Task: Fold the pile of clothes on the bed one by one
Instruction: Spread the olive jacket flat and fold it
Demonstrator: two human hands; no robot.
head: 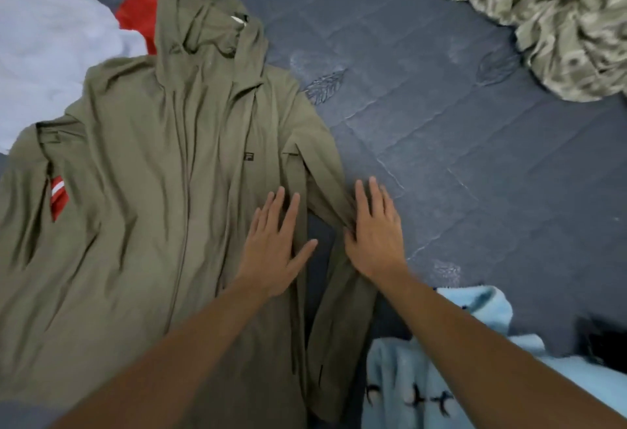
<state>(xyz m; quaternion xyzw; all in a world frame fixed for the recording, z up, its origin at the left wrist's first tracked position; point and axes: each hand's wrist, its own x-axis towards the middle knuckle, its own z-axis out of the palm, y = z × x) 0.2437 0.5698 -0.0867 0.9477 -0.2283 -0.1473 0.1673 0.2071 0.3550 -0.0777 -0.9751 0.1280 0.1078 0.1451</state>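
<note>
An olive-green hooded zip jacket [152, 174] lies spread face up on the dark blue bed [458, 157], hood pointing away from me. My left hand [274, 245] lies flat with straight fingers on the jacket's right side panel. My right hand [376, 228] presses flat on the jacket's right sleeve [339, 320], which runs down toward me beside the body. A strip of blue sheet shows between body and sleeve. The left sleeve is folded inward, with a red and white stripe [58, 198] showing.
A pale grey and red garment [51, 45] lies at the back left, partly under the jacket. A crumpled camouflage-patterned cloth [559, 21] sits at the back right. A light blue fleece with dark figures [424, 377] lies at the front right.
</note>
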